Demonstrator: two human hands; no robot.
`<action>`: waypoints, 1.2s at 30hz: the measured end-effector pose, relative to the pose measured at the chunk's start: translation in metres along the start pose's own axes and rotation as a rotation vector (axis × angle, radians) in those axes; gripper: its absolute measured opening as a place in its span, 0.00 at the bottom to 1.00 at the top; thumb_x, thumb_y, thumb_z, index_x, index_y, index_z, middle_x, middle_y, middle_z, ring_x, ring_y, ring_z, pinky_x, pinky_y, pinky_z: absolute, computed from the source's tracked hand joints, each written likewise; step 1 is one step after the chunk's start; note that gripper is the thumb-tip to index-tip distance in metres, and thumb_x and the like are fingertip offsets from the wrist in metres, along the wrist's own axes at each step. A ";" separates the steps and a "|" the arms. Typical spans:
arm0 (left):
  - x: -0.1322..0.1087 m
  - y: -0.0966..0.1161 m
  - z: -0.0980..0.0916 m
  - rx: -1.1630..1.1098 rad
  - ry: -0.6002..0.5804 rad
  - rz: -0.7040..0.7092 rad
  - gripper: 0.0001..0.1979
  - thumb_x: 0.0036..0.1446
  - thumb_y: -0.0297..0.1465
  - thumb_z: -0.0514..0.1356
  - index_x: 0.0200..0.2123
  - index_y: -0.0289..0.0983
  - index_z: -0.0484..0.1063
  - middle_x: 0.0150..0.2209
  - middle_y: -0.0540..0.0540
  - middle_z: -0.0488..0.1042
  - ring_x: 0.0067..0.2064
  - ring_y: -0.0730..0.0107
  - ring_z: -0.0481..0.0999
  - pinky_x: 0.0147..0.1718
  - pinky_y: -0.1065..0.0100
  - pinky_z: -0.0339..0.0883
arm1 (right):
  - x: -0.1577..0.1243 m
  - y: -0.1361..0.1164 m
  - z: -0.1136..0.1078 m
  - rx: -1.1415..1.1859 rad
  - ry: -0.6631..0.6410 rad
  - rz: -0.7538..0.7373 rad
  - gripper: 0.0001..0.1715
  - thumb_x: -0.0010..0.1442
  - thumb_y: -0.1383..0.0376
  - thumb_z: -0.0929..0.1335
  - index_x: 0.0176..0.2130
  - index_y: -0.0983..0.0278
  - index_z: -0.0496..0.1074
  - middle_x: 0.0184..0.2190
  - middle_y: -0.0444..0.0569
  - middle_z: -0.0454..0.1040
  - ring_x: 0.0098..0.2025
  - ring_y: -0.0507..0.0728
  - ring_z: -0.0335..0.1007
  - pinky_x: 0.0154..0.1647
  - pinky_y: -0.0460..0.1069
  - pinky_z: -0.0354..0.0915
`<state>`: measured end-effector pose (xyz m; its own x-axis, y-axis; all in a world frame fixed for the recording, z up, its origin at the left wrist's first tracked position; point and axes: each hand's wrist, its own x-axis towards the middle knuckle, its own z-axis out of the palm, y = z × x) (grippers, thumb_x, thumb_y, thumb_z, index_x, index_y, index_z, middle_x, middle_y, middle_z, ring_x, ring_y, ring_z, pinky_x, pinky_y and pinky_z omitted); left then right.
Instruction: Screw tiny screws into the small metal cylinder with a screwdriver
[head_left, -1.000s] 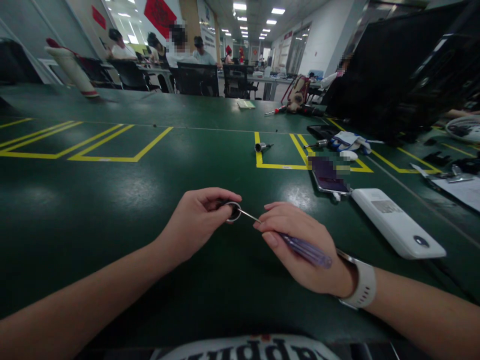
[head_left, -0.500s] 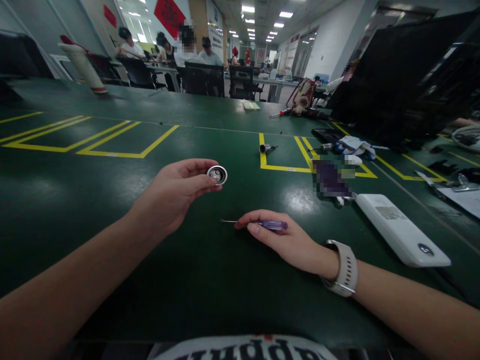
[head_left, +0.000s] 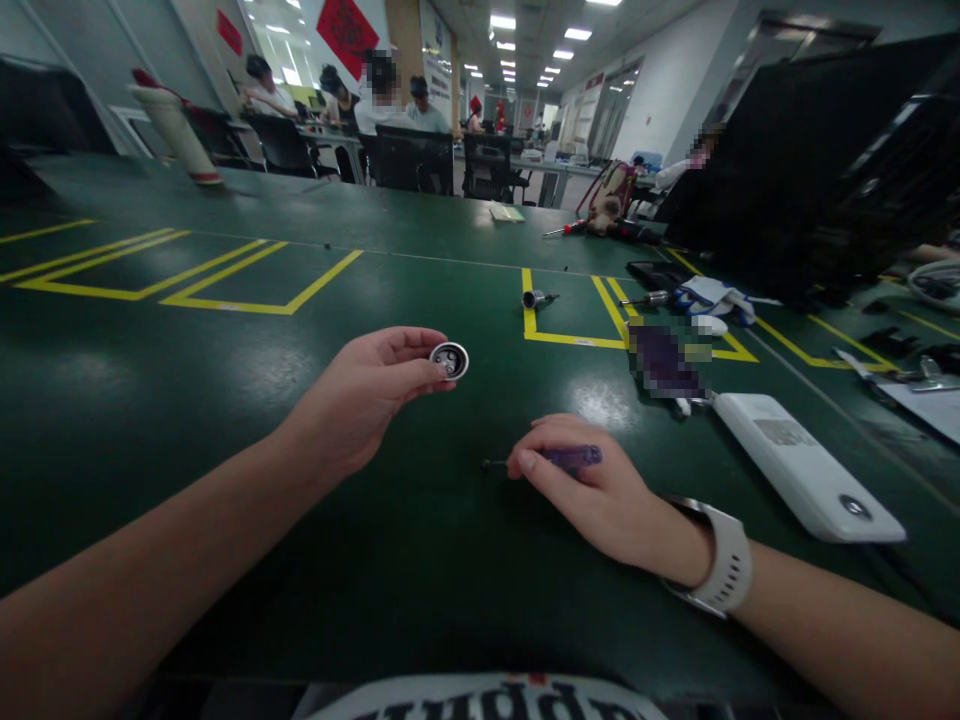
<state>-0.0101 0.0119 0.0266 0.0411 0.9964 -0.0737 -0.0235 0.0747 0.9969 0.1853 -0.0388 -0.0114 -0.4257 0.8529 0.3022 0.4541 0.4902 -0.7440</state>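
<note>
Between the thumb and fingers of my left hand (head_left: pixel 367 395) is a small round metal part (head_left: pixel 450 361), its open face with small round details turned toward me. My right hand (head_left: pixel 585 485) grips a small screwdriver (head_left: pixel 571 457) by its translucent purple handle. The thin shaft points left, below and to the right of the round part, and does not touch it. Both hands are over the dark green table (head_left: pixel 420 560).
Beyond my hands lies a metal fitting (head_left: pixel 534 299) by yellow tape. On the right are a white power bank (head_left: pixel 806 465), a blurred dark phone-like object (head_left: pixel 664 360), gloves (head_left: pixel 712 298) and a clipboard (head_left: pixel 926 395). A red-tipped screwdriver (head_left: pixel 566 230) lies farther back. People sit in the background.
My left hand has moved slightly right with the round part. My right hand and the screwdriver have shifted right and a little lower, and the view has shifted slightly.
</note>
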 end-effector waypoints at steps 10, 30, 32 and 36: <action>-0.001 -0.007 0.003 0.082 -0.080 -0.024 0.14 0.40 0.27 0.66 0.35 0.35 0.75 0.33 0.46 0.78 0.33 0.68 0.75 0.36 0.67 0.68 | -0.006 0.003 0.001 0.101 0.130 -0.047 0.13 0.61 0.66 0.62 0.28 0.62 0.72 0.25 0.46 0.75 0.31 0.54 0.71 0.46 0.55 0.64; -0.018 -0.012 0.019 0.140 -0.204 -0.004 0.09 0.41 0.25 0.65 0.30 0.34 0.73 0.30 0.48 0.79 0.32 0.69 0.77 0.35 0.67 0.70 | -0.010 -0.003 -0.004 -0.037 0.224 -0.335 0.11 0.59 0.73 0.64 0.43 0.66 0.70 0.38 0.52 0.75 0.42 0.54 0.70 0.46 0.53 0.66; -0.018 -0.013 0.020 0.124 -0.199 0.012 0.08 0.41 0.24 0.64 0.29 0.35 0.73 0.31 0.48 0.79 0.33 0.69 0.77 0.35 0.67 0.71 | -0.010 -0.003 -0.004 -0.061 0.219 -0.365 0.12 0.58 0.73 0.64 0.43 0.67 0.69 0.39 0.52 0.75 0.42 0.54 0.70 0.47 0.53 0.65; -0.017 -0.018 0.021 0.125 -0.189 0.058 0.06 0.42 0.23 0.63 0.27 0.36 0.72 0.34 0.48 0.79 0.34 0.68 0.78 0.35 0.66 0.72 | -0.011 -0.004 -0.004 -0.111 0.209 -0.407 0.12 0.58 0.74 0.65 0.43 0.68 0.69 0.39 0.53 0.75 0.42 0.55 0.70 0.47 0.53 0.65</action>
<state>0.0103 -0.0074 0.0109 0.2296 0.9730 -0.0218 0.0921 0.0006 0.9957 0.1913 -0.0497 -0.0096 -0.4249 0.5998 0.6780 0.3686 0.7987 -0.4756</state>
